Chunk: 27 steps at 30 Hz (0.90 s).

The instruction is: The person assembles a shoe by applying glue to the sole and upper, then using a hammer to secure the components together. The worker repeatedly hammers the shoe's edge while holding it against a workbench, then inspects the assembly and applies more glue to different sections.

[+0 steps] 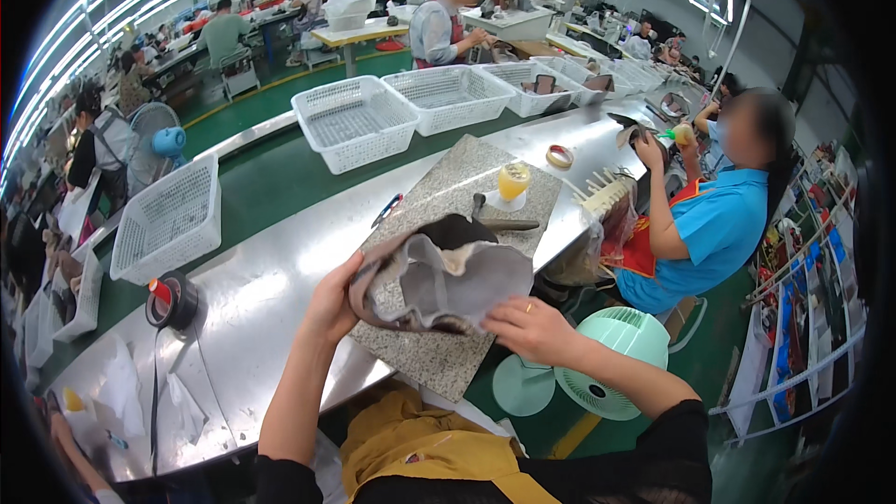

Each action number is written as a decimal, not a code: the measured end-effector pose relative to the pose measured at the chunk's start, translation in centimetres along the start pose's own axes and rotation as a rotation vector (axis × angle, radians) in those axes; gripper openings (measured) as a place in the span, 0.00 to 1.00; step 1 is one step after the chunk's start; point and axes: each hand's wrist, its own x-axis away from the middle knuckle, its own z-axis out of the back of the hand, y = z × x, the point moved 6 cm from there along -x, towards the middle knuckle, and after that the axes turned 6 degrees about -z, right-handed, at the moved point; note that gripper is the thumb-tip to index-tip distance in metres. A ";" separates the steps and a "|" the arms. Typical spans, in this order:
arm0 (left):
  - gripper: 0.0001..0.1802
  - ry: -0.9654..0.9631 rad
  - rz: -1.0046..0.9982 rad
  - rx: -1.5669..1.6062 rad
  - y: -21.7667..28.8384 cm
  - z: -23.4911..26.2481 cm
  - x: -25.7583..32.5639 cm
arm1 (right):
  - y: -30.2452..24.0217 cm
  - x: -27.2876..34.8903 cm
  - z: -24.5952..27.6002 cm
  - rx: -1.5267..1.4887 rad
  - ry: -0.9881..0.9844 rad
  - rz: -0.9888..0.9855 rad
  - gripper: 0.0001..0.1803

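I hold a brown shoe upper [439, 285] with a grey lining, its opening turned up toward me, above a speckled stone slab [401, 355]. My left hand [334, 303] is closed on its left edge. At its lower right edge, my right hand [534, 329], with a ring on one finger, pinches the grey lining. Just beyond the upper, a hammer [504, 223] lies on the slab, partly covered by it. Behind the hammer stands a small pot of yellow liquid [512, 183] on a white base.
White plastic baskets [359, 163] line a green conveyor beyond the metal table [252, 289]. Black tape rolls [173, 301] lie left, a tape ring [560, 157] and scissors [387, 210] farther off. To the right sit a co-worker in blue [719, 224] and a mint-green fan [611, 359].
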 end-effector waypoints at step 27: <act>0.20 -0.769 0.242 -0.775 -14.3 -6.1 11.1 | -0.9 8.6 -1.1 -0.640 -0.698 -0.338 0.12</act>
